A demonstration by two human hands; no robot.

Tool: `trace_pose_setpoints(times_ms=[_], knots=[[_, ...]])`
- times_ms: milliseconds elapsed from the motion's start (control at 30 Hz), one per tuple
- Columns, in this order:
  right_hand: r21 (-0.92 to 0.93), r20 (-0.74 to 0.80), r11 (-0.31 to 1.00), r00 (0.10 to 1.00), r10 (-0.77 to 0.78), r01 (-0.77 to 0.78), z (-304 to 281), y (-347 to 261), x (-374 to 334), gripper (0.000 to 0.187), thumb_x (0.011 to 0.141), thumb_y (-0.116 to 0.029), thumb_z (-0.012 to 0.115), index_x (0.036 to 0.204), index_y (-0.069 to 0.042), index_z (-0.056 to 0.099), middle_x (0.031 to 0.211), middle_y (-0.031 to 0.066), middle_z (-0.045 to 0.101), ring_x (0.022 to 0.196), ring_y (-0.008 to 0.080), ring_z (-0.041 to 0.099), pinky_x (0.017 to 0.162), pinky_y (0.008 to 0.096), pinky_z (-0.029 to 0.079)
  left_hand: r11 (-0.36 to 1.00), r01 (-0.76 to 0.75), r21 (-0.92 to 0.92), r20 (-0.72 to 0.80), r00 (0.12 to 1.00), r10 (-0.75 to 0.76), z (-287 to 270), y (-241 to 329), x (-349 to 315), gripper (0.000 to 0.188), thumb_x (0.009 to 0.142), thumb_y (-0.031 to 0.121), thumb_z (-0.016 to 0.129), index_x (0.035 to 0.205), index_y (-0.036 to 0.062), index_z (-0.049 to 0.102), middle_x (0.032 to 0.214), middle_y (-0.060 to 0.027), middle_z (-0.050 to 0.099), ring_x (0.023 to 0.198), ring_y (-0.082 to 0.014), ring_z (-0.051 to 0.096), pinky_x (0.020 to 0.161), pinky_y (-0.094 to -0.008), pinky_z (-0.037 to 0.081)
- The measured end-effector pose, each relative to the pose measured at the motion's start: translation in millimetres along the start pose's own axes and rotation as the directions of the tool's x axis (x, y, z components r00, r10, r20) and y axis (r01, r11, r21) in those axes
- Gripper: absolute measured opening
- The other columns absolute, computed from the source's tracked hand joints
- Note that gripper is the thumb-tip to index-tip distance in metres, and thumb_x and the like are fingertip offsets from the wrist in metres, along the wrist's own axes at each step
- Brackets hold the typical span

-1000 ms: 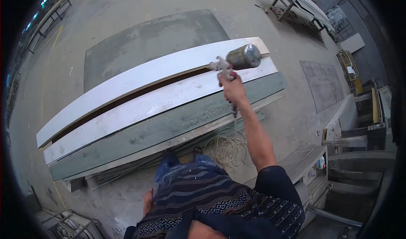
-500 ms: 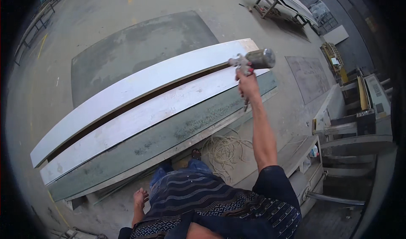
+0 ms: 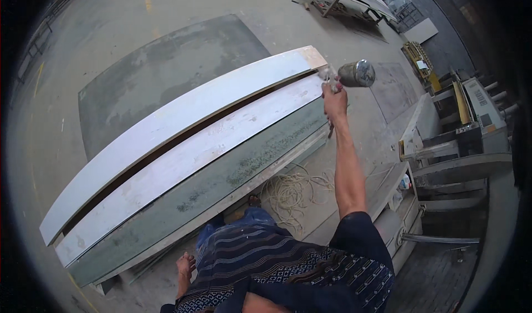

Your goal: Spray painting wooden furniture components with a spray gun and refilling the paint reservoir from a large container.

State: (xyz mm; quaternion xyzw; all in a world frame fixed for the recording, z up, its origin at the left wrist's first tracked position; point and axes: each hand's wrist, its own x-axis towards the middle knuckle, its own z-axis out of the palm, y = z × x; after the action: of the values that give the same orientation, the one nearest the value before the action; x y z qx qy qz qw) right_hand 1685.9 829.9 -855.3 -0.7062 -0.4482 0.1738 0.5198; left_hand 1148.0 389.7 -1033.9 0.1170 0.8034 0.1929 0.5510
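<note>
My right hand [image 3: 334, 103] is closed around the grip of a spray gun [image 3: 331, 79] with a round metal cup [image 3: 356, 73] on it. The gun is at the right end of two long white boards, close to their surface. The farther white board [image 3: 183, 116] and the nearer white board [image 3: 194, 152] run side by side, with a dark gap between them. Both rest on a long greenish worktable [image 3: 238, 171]. By my waist, my left hand [image 3: 186, 265] hangs with loosely bent, parted fingers and holds nothing I can see.
A pale hose [image 3: 288, 199] lies coiled on the floor beyond my feet. A dark flat sheet [image 3: 177, 74] lies behind the table. At right stand a low bench [image 3: 382, 194] and metal racks [image 3: 454, 180]; another table [image 3: 354, 0] is at the far right.
My right hand has carried the spray gun rightward along the boards to their right end. My left hand still hangs at my waist. The view has shifted slightly.
</note>
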Motion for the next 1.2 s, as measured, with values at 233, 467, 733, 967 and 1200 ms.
trace_pose_setpoints(times_ms=[233, 467, 733, 967, 1200], knots=[[0.033, 0.506, 0.966, 0.838, 0.204, -0.255, 15, -64, -135, 0.026, 0.082, -0.031, 0.063, 0.077, -0.005, 0.059, 0.061, -0.0013, 0.053, 0.048, 0.0087, 0.047, 0.043, 0.0267, 0.038, 0.998, -0.063, 0.03, 0.005, 0.998, 0.063, -13, 6, 15, 0.025, 0.089, 0.034, 0.049, 0.085, 0.0095, 0.052, 0.074, -0.0009, 0.055, 0.064, -0.0155, 0.055, 0.056, -0.0337, 0.045], [0.169, 0.779, 0.895, 0.612, 0.135, -0.413, 31, -83, -177, 0.028, 0.087, -0.028, 0.06, 0.069, -0.008, 0.052, 0.045, -0.0028, 0.042, 0.033, 0.0082, 0.038, 0.033, 0.0263, 0.03, 0.991, 0.013, -0.13, 0.064, 0.998, -0.004, -30, -14, 45, 0.025, 0.089, 0.033, 0.05, 0.092, 0.0087, 0.054, 0.076, -0.0015, 0.057, 0.066, -0.0165, 0.057, 0.058, -0.0343, 0.046], [0.049, 0.333, 0.973, 0.922, 0.197, -0.225, 3, -30, -84, 0.029, 0.085, -0.029, 0.058, 0.066, -0.009, 0.049, 0.043, 0.0, 0.043, 0.031, 0.0111, 0.04, 0.031, 0.0269, 0.031, 0.987, -0.093, 0.132, 0.013, 0.996, 0.092, -17, -32, 32, 0.024, 0.087, 0.032, 0.05, 0.088, 0.0079, 0.055, 0.074, -0.0025, 0.057, 0.065, -0.0161, 0.055, 0.056, -0.0352, 0.044], [0.047, -0.014, 0.999, 1.0, 0.013, -0.012, -8, 25, -12, 0.026, 0.084, -0.026, 0.059, 0.072, -0.004, 0.053, 0.053, 0.0032, 0.05, 0.035, 0.0125, 0.043, 0.033, 0.0294, 0.032, 0.843, -0.362, 0.398, 0.005, 0.92, 0.393, -19, -78, 55, 0.024, 0.083, 0.029, 0.051, 0.078, 0.0059, 0.058, 0.07, -0.0053, 0.058, 0.065, -0.0162, 0.054, 0.053, -0.0361, 0.041], [0.038, 0.156, 0.999, 0.988, -0.022, 0.016, 8, 20, -79, 0.032, 0.08, -0.024, 0.064, 0.095, 0.003, 0.059, 0.074, 0.0151, 0.062, 0.067, 0.0211, 0.058, 0.064, 0.0358, 0.045, 0.967, -0.139, 0.215, -0.056, 0.986, 0.154, -17, -45, 10, 0.027, 0.084, 0.03, 0.051, 0.078, 0.0042, 0.059, 0.068, -0.0048, 0.058, 0.06, -0.0155, 0.054, 0.051, -0.0317, 0.042]])
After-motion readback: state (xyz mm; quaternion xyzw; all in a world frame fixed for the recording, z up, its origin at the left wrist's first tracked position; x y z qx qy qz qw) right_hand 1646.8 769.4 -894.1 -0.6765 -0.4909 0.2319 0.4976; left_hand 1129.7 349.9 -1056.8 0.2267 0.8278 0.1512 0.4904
